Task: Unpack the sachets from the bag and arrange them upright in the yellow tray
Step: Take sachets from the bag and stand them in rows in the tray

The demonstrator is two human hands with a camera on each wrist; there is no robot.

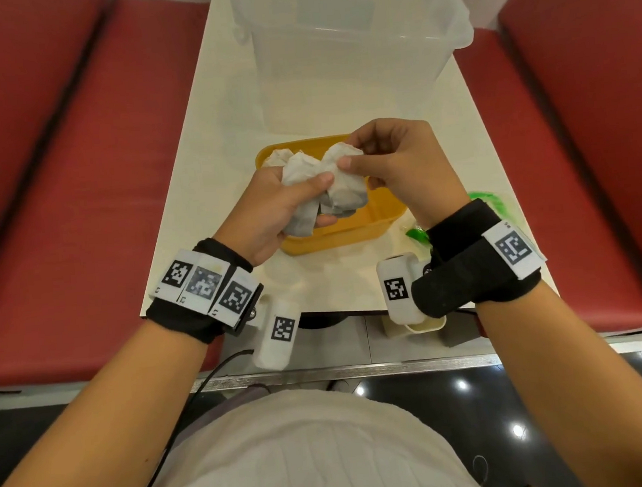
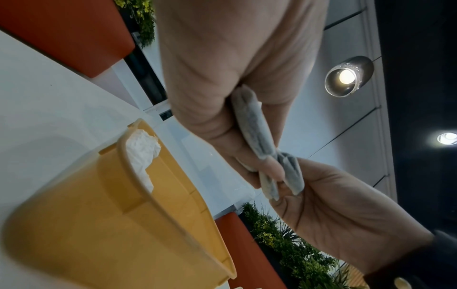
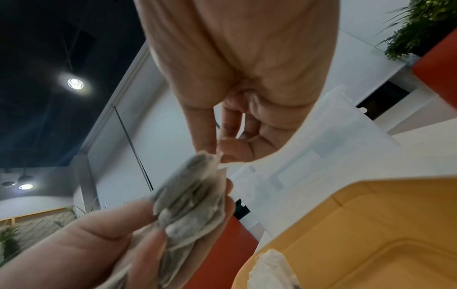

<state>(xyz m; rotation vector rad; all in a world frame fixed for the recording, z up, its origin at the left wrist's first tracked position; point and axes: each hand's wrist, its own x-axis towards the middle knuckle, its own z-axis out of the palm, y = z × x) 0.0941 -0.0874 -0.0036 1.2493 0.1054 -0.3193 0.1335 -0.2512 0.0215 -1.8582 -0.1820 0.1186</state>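
Crinkled paper sachets (image 1: 330, 181), glossy plastic tray (image 1: 382, 215)

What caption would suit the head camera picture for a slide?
Left hand grips a bunch of sachets above the yellow tray while the right hand pinches one.

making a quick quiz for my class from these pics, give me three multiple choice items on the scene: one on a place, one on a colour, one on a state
1. Where is the bunch of sachets?
A. inside the clear bin
B. held over the yellow tray
C. on the red bench

2. What colour is the tray?
A. blue
B. green
C. yellow

3. What is the right hand doing?
A. pinching a sachet at the bunch's top
B. lying flat on the table
C. gripping the clear bin

Key:
1 B, the left hand grips the bunch above the tray.
2 C, its walls show yellow in every view.
3 A, thumb and finger close on a sachet's edge in the right wrist view.
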